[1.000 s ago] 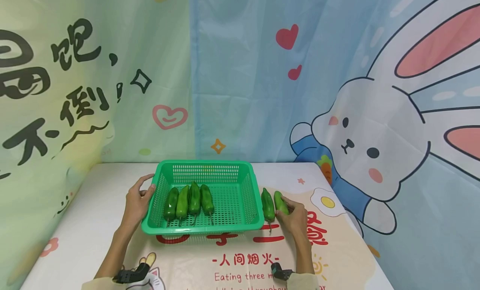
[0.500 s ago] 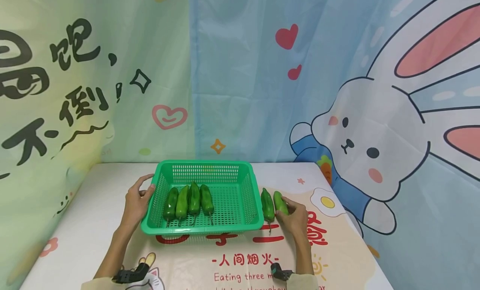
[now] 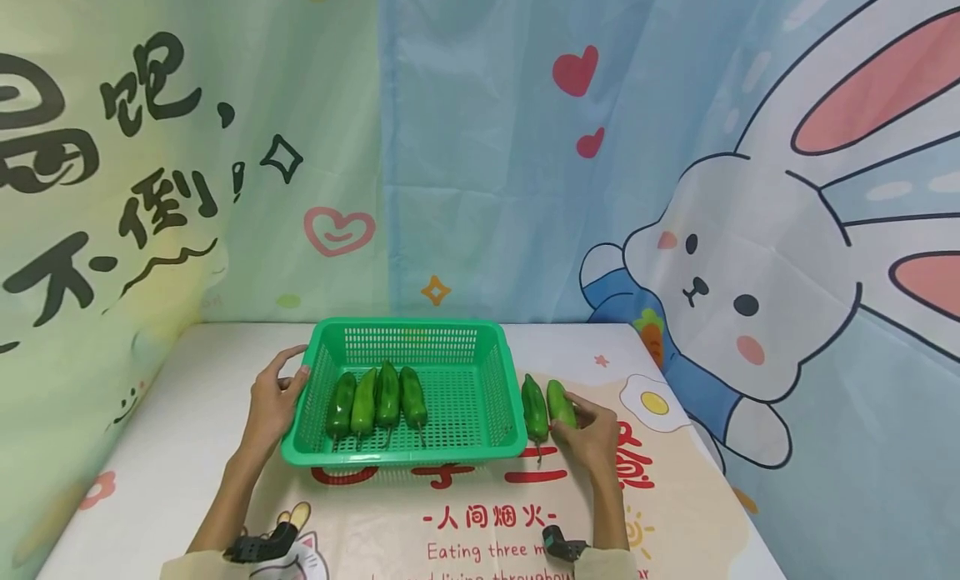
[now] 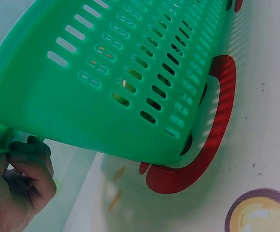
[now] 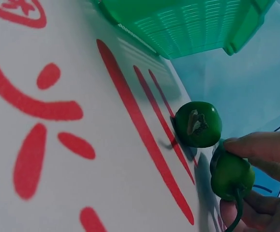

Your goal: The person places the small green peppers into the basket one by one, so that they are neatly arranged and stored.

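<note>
A green plastic basket (image 3: 405, 459) with slotted walls stands on the table, and several green peppers (image 3: 387, 397) lie side by side in its left half. At its left side, my left hand (image 3: 272, 407) holds the rim; the left wrist view shows curled fingers (image 4: 36, 169) under the rim's edge. To the right of the basket, my right hand (image 3: 594, 437) grips a lighter green pepper (image 3: 559, 403) between thumb and fingers. In the right wrist view this pepper's stem (image 5: 238, 208) points toward the camera. Another green pepper (image 3: 535, 409) lies between it and the basket.
The table is covered by a printed cloth (image 3: 480, 522) with red characters and cartoon figures. Behind it hangs a printed curtain (image 3: 480, 188), close to the table's back edge. A dark strap (image 3: 262, 547) sits on the left wrist, another strap (image 3: 562, 545) on the right.
</note>
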The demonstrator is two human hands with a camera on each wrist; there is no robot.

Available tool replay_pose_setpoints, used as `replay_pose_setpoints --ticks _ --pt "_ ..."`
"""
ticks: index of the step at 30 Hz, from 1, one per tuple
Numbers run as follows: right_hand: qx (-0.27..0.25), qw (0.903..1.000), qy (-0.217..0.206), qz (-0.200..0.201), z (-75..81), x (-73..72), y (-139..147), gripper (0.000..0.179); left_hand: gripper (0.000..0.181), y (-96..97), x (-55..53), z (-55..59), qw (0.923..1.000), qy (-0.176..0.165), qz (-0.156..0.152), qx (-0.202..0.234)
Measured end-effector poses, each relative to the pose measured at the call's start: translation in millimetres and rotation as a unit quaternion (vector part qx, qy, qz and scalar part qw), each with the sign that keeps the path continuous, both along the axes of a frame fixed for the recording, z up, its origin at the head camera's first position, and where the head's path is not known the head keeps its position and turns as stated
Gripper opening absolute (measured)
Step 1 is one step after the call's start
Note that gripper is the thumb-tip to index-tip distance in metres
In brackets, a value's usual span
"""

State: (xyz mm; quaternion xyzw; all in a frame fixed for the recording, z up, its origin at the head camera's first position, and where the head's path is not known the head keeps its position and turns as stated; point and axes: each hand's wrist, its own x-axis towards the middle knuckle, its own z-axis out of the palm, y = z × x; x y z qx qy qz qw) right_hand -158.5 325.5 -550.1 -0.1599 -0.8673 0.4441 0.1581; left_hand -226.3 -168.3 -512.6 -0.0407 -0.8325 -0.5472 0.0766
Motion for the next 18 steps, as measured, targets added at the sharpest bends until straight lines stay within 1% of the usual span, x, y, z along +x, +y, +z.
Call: replay_pose_setpoints --ticks 5,10,15,18 --pt "-0.041 0.9990 0.016 -0.004 5.5 2.2 -3 0.054 0.047 0.7 -0.5 1.3 1.0000 -0.001 -0.003 0.001" --pt "-0.071 0.9973 0.019 -0.005 12.5 3.9 -6 0.054 0.048 0.9 -0.9 2.4 1.0000 -0.003 -0.005 0.004" --pt "-0.084 0.9961 0.027 -0.005 16.3 4.6 -6 0.053 0.048 0.2 0.1 3.4 0.9999 -0.008 -0.004 0.007" --pt "-0.082 0.9959 0.039 -0.003 18.4 5.9 -6 0.051 0.049 -0.4 0.6 2.8 0.9999 -0.010 -0.004 0.008"
